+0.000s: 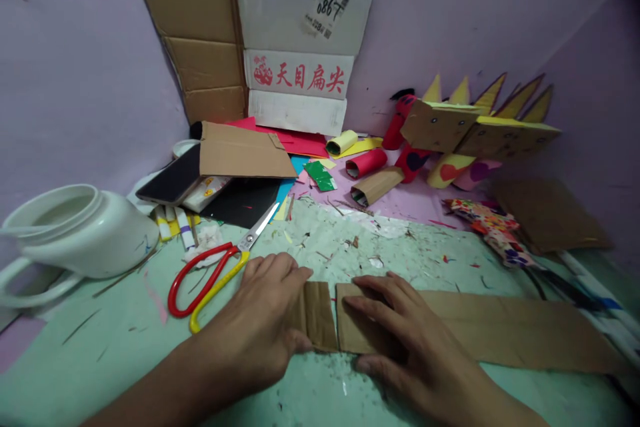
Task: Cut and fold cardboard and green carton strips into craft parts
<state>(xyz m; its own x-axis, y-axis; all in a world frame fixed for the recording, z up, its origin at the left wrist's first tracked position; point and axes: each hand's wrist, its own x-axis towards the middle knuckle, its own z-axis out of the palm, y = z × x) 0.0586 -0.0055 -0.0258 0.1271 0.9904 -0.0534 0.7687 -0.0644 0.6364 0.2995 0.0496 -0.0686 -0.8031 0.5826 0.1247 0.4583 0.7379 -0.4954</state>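
Note:
My left hand [273, 307] is closed over a short cardboard piece [320, 317], fingers at its far edge and thumb at its near edge. My right hand [400, 333] grips the end of a long cardboard strip [510, 327] across its width, fingers on top and thumb by the near edge. Only a narrow gap separates the two pieces, which lie flat and end to end. Part of the short piece is hidden under my left hand. Beyond that hand lie scissors [245, 247] with red and yellow handles, their blades pointing away from me.
A white pot [115, 233] stands at the left. Behind are a phone [170, 173], a cardboard sheet [245, 150], coloured paper rolls [367, 163] and a spiked cardboard figure [440, 127]. An opened box [300, 33] leans on the wall. Scraps litter the green tabletop [125, 367].

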